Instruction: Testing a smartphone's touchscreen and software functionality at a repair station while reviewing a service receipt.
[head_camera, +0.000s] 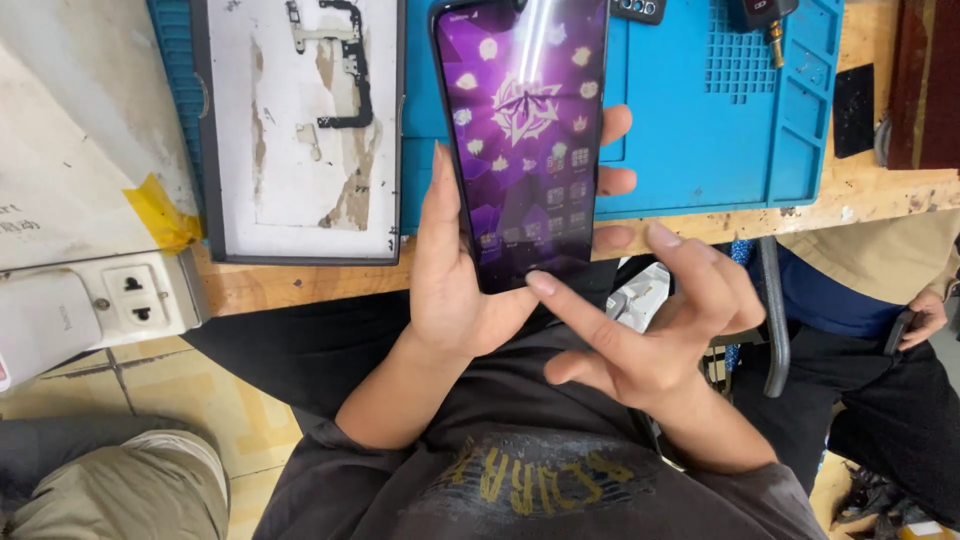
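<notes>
Lying in the left hand (455, 290), a black slab smartphone with a lit purple screen (525, 130) is gripped by thumb and curled fingers (615, 180) above the lap, while the right hand (650, 330) is held loosely open, gripping nothing, its forefinger tip touching the screen's lower edge. Listed beyond: a worn wooden bench (870, 185), a blue silicone work mat (700, 120), a grey-framed white panel with a black bracket (300, 130), a white power socket block (135, 295), a tiled floor (180, 390), and another person's hand (925, 315) at the right.
</notes>
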